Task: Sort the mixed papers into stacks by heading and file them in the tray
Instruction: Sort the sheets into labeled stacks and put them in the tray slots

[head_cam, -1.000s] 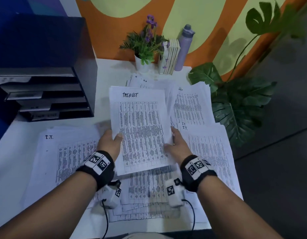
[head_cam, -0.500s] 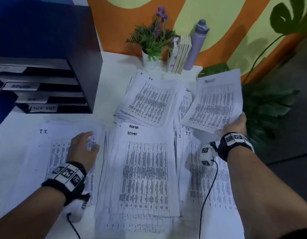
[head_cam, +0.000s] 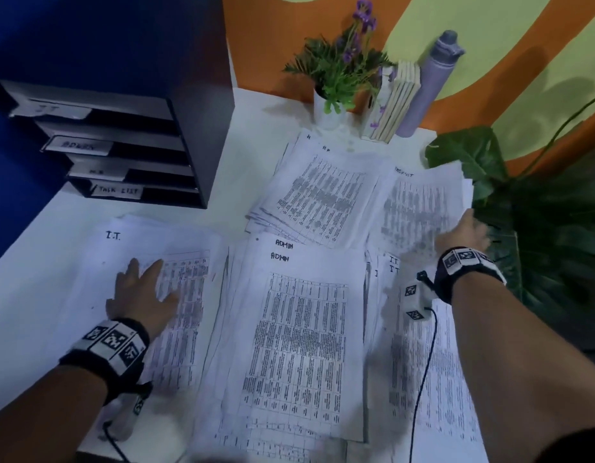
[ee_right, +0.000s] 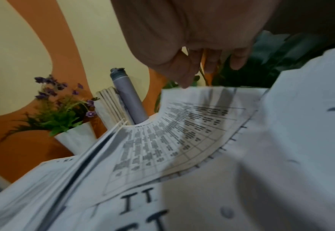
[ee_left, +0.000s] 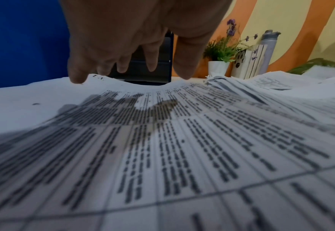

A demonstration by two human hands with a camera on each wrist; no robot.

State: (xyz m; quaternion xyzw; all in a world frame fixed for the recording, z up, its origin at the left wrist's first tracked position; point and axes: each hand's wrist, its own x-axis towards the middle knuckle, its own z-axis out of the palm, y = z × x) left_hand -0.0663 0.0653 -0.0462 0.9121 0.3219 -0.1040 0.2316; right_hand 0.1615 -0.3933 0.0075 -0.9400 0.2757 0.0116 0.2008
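Note:
Sorted paper stacks cover the white table (head_cam: 249, 135). An I.T. stack (head_cam: 189, 272) lies at the left, and my left hand (head_cam: 142, 285) lies flat over it with straight fingers (ee_left: 150, 62). The ADMIN stack (head_cam: 299, 345) is in the middle, the H.R. stack (head_cam: 322, 195) behind it. At the back right lies the Task List sheet (head_cam: 416, 212) on its stack. My right hand (head_cam: 463, 232) hovers at its right edge, fingers (ee_right: 237, 61) loose, thumb tip near the paper (ee_right: 182, 132). More I.T. sheets (head_cam: 423, 362) lie under my right forearm. The black file tray (head_cam: 202, 128) with labelled slots stands at the back left.
A potted plant with purple flowers (head_cam: 342, 71), a few upright books (head_cam: 396, 101) and a grey bottle (head_cam: 433, 85) stand along the back wall. A large-leaved plant (head_cam: 539, 235) crowds the table's right edge. A thin black cable (head_cam: 423, 379) hangs from my right wrist.
One second ago both hands held the Task List sheet up. My right hand carried it to the back right and laid it on that stack. My left hand went to the I.T. stack.

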